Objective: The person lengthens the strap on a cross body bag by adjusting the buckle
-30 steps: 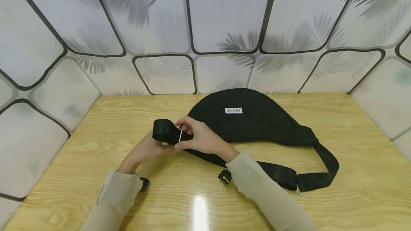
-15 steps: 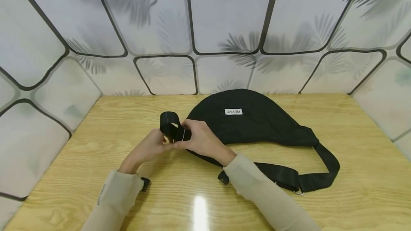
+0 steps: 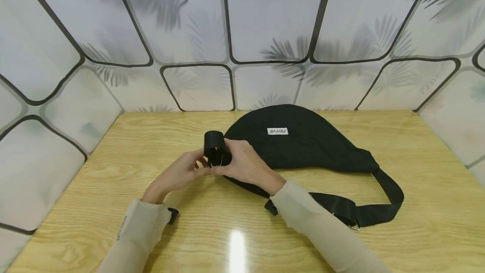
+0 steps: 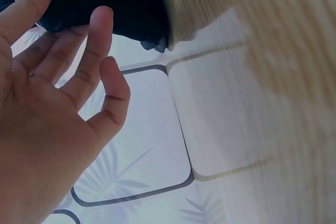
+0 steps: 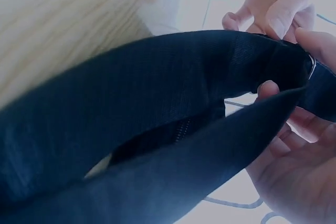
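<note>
A black waist bag (image 3: 295, 146) with a small white label (image 3: 278, 131) lies on the wooden table. At its left end, my left hand (image 3: 182, 168) and right hand (image 3: 248, 164) meet at a raised loop of black strap (image 3: 214, 140). The right wrist view shows the strap (image 5: 147, 77) running to a thin metal ring (image 5: 313, 66). There my left hand (image 5: 289, 1) pinches the strap with its thumb on top, and the right hand (image 5: 310, 182) grips it by the ring. Other left fingers (image 4: 102, 35) are loosely bent in the left wrist view.
Another black strap (image 3: 375, 214) with a metal ring curves across the table on the right. One black buckle piece (image 3: 270, 207) pokes out by the right cuff, and a small black piece (image 3: 173, 216) by the left cuff. Patterned panels (image 3: 269, 83) enclose the wooden tabletop (image 3: 204, 239).
Both hands stay on the strap. The loop has moved to the right and turned more upright, and the left hand has shifted slightly right. The bag body has not visibly moved.
</note>
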`<action>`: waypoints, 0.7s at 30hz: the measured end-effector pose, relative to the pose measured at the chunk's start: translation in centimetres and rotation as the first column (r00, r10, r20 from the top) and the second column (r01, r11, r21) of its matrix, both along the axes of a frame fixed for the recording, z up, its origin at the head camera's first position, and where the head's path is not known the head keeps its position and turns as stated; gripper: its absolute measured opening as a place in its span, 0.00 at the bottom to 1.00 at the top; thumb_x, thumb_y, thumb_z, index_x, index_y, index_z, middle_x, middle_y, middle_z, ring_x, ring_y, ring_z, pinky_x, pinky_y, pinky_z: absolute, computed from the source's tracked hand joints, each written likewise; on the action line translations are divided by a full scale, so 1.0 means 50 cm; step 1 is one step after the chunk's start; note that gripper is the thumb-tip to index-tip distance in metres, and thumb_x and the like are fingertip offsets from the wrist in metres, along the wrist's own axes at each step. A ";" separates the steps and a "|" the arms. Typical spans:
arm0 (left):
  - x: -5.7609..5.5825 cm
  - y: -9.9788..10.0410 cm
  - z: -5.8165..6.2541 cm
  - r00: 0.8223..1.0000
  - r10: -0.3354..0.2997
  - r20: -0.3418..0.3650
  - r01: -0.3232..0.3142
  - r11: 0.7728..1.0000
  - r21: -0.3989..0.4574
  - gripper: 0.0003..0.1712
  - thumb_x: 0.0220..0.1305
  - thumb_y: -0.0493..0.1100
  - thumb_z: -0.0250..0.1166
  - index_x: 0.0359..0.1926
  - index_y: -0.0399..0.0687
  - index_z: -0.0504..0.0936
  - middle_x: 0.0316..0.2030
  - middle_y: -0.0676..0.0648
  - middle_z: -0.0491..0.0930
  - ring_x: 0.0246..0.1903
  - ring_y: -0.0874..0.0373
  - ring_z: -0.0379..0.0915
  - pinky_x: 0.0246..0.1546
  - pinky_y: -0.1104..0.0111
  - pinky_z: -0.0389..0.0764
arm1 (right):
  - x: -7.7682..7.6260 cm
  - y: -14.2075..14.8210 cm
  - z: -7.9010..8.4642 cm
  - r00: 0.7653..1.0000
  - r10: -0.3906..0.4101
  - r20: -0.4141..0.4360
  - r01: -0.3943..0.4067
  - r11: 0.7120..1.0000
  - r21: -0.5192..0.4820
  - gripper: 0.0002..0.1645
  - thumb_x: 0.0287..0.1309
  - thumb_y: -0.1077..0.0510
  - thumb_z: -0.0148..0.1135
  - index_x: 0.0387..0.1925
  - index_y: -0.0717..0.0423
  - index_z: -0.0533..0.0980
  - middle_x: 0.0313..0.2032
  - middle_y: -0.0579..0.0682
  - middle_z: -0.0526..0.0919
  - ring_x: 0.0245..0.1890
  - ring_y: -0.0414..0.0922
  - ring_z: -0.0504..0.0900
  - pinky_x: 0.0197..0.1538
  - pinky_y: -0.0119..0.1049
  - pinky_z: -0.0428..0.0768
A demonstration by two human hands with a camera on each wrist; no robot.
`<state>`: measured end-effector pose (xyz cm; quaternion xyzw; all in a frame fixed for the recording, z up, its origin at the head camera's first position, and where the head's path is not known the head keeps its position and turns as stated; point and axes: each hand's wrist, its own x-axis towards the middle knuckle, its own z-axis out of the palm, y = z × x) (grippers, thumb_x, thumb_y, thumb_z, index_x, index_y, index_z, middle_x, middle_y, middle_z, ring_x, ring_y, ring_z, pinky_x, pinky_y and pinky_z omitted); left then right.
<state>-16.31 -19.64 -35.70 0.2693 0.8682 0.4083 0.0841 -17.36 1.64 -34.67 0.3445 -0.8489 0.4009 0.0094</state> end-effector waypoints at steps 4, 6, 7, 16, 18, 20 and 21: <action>0.000 -0.001 0.000 1.000 -0.010 -0.009 0.010 1.000 -0.006 0.20 0.70 0.36 0.65 0.61 0.38 0.77 0.49 0.44 0.83 0.41 0.54 0.78 0.39 0.60 0.76 | -0.001 0.004 -0.002 0.999 0.009 -0.033 -0.010 1.000 -0.004 0.21 0.53 0.54 0.80 0.44 0.57 0.79 0.35 0.47 0.84 0.32 0.40 0.83 0.37 0.33 0.79; -0.001 -0.002 -0.001 1.000 -0.016 -0.012 0.016 1.000 -0.007 0.21 0.70 0.35 0.65 0.62 0.38 0.77 0.49 0.44 0.83 0.40 0.54 0.78 0.39 0.60 0.76 | -0.001 0.006 -0.003 0.999 0.003 -0.036 -0.003 1.000 -0.002 0.21 0.53 0.53 0.80 0.44 0.57 0.80 0.35 0.47 0.84 0.32 0.40 0.83 0.36 0.32 0.79; -0.001 -0.001 -0.001 1.000 -0.019 -0.010 0.019 1.000 -0.006 0.21 0.70 0.35 0.65 0.62 0.38 0.76 0.50 0.43 0.83 0.40 0.54 0.78 0.38 0.60 0.76 | -0.001 0.007 -0.003 0.999 0.001 -0.038 -0.001 1.000 0.001 0.22 0.53 0.53 0.80 0.44 0.57 0.80 0.35 0.47 0.84 0.33 0.40 0.83 0.37 0.32 0.79; -0.003 -0.001 0.000 0.999 -0.038 -0.014 0.038 0.999 -0.013 0.26 0.71 0.35 0.64 0.68 0.38 0.73 0.55 0.42 0.81 0.42 0.53 0.78 0.39 0.60 0.78 | 0.000 0.015 -0.002 0.999 -0.003 -0.050 0.003 1.000 0.011 0.20 0.53 0.54 0.79 0.43 0.58 0.80 0.35 0.47 0.84 0.33 0.40 0.83 0.36 0.33 0.79; -0.003 -0.001 -0.001 0.999 -0.039 -0.015 0.038 0.999 -0.014 0.26 0.71 0.35 0.64 0.67 0.37 0.73 0.55 0.42 0.81 0.42 0.53 0.78 0.40 0.59 0.78 | 0.000 0.018 0.000 0.999 -0.017 -0.042 0.017 1.000 0.017 0.20 0.53 0.55 0.78 0.43 0.59 0.80 0.35 0.48 0.85 0.34 0.41 0.83 0.38 0.34 0.79; -0.003 -0.003 -0.002 0.999 -0.030 -0.017 0.030 0.999 -0.022 0.25 0.71 0.35 0.64 0.67 0.37 0.73 0.54 0.43 0.81 0.42 0.53 0.78 0.40 0.60 0.78 | 0.001 0.022 0.002 0.999 -0.033 -0.028 0.033 0.999 0.018 0.19 0.54 0.57 0.77 0.43 0.59 0.79 0.36 0.48 0.85 0.34 0.41 0.83 0.39 0.35 0.80; -0.003 -0.005 -0.003 1.000 -0.023 -0.019 0.023 0.999 -0.028 0.25 0.71 0.35 0.64 0.67 0.37 0.73 0.53 0.43 0.81 0.42 0.53 0.78 0.39 0.60 0.78 | 0.001 0.025 0.004 0.999 -0.038 -0.021 0.039 0.999 0.017 0.18 0.54 0.57 0.77 0.43 0.60 0.79 0.36 0.49 0.85 0.35 0.41 0.83 0.40 0.35 0.79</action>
